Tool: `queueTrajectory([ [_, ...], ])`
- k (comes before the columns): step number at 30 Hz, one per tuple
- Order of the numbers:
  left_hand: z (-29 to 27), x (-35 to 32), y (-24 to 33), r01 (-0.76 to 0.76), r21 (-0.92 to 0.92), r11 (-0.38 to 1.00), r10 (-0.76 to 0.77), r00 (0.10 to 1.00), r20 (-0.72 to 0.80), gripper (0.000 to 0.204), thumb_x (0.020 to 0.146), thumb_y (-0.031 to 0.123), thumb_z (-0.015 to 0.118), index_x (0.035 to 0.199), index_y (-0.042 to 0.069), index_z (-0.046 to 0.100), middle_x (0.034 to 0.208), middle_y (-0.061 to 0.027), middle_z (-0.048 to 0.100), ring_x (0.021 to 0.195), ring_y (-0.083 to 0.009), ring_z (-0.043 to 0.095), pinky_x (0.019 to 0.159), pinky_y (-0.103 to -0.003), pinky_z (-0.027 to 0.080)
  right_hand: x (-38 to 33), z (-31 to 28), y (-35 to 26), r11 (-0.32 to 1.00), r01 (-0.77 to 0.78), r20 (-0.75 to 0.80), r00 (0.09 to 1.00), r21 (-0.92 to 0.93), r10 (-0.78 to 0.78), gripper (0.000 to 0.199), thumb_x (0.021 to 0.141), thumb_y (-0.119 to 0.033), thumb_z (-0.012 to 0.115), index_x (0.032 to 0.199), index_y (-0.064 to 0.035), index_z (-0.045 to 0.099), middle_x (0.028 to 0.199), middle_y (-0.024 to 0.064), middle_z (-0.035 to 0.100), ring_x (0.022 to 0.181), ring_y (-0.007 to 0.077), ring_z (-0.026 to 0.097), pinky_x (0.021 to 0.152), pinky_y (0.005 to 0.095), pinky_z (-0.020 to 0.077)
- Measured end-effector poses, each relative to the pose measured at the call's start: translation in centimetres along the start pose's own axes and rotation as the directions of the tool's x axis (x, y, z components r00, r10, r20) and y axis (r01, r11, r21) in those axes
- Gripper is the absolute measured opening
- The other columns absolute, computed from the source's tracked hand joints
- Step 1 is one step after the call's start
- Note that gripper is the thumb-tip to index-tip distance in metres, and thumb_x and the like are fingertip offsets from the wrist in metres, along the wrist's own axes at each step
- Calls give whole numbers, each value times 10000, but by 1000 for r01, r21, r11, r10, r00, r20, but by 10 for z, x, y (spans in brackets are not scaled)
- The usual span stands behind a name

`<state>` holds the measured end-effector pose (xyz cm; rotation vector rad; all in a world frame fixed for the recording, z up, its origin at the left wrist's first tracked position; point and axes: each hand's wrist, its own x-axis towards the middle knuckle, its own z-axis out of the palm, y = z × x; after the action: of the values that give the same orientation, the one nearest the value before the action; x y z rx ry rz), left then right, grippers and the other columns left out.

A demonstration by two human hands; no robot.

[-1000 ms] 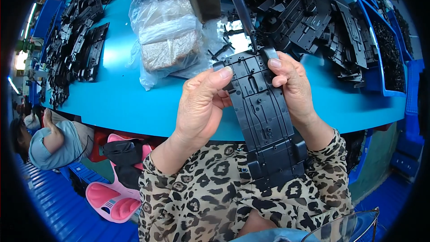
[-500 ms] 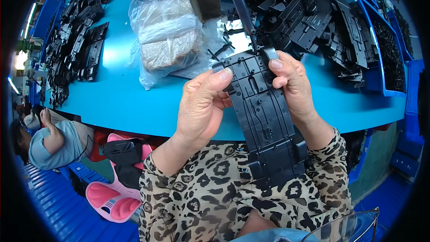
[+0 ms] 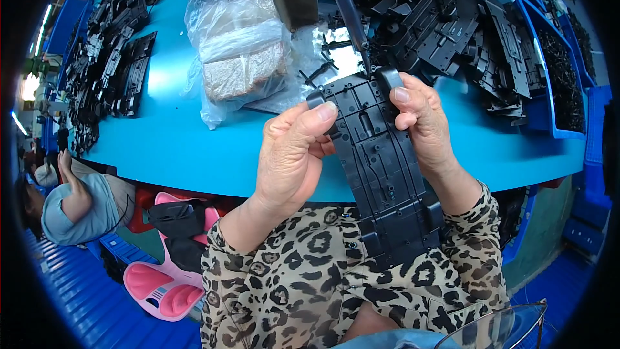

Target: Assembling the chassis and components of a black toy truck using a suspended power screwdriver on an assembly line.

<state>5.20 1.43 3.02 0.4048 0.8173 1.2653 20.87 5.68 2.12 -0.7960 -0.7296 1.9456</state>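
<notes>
Between my two hands is a long black plastic chassis plate (image 3: 381, 161), ribbed and dotted with small holes. My left hand (image 3: 294, 148) grips its far left corner, thumb on top. At the far right corner, my right hand (image 3: 423, 116) is closed round the raised side piece. The plate slants from the table edge back over my lap. A thin dark rod-shaped tool tip (image 3: 368, 64) comes down from above and meets the plate's far end; whether it touches a screw I cannot make out. Small black branched parts (image 3: 320, 71) lie just beyond the plate.
A plastic-wrapped block (image 3: 242, 58) rests on the blue table (image 3: 177, 161). Black moulded parts are heaped at the left (image 3: 113, 52) and the right (image 3: 445, 32). A blue bin (image 3: 552, 71) of dark pieces stands far right. Another person (image 3: 81, 207) sits at left, near a pink chair (image 3: 168, 284).
The plate and both hands have shifted very slightly to the right. My grip is the same, and the tool tip is still at the plate's far end.
</notes>
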Motion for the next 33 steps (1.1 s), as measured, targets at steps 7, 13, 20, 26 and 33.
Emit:
queueTrajectory([
  [7, -5, 0, -3, -33, 1, 999, 33, 998, 60, 182, 800, 138, 530, 892, -17, 553, 826, -70, 588, 698, -107, 569, 619, -251, 480, 1, -4, 1, 1000, -5, 25, 1000, 10, 4, 207, 795, -114, 522, 938, 36, 520, 719, 6, 550, 498, -34, 464, 456, 77, 376],
  [13, -4, -2, -5, -57, 22, 998, 55, 996, 75, 222, 799, 135, 533, 941, -35, 548, 832, -66, 586, 702, -101, 565, 605, -244, 481, 1, -8, -1, 1000, 1, 95, 996, 3, -1, 226, 800, -124, 519, 957, 38, 515, 720, 9, 544, 494, -38, 425, 452, 70, 351],
  [20, -5, -2, -5, -58, 82, 995, 53, 996, 66, 238, 792, 187, 532, 912, -18, 547, 832, -65, 589, 697, -108, 546, 601, -228, 429, 2, -8, -2, 1000, 13, 113, 993, -9, -12, 239, 804, -154, 521, 939, 43, 522, 728, 20, 549, 499, -33, 427, 459, 82, 353],
  [26, -2, 0, 0, -65, 41, 997, 64, 998, 25, 179, 800, 147, 537, 863, -18, 568, 787, -57, 587, 662, -90, 557, 590, -227, 468, 5, -16, 2, 992, 76, 94, 993, -98, -67, 237, 806, -172, 525, 893, 47, 546, 695, 2, 531, 493, -24, 436, 471, 98, 351],
  [33, -3, 5, 7, -37, 75, 996, 37, 999, -9, 149, 785, 158, 551, 776, 10, 565, 733, -37, 578, 624, -80, 542, 566, -218, 446, 2, -13, -7, 998, 17, 138, 990, -68, -7, 231, 810, -164, 520, 900, 47, 549, 682, -13, 502, 515, -15, 419, 483, 111, 345],
])
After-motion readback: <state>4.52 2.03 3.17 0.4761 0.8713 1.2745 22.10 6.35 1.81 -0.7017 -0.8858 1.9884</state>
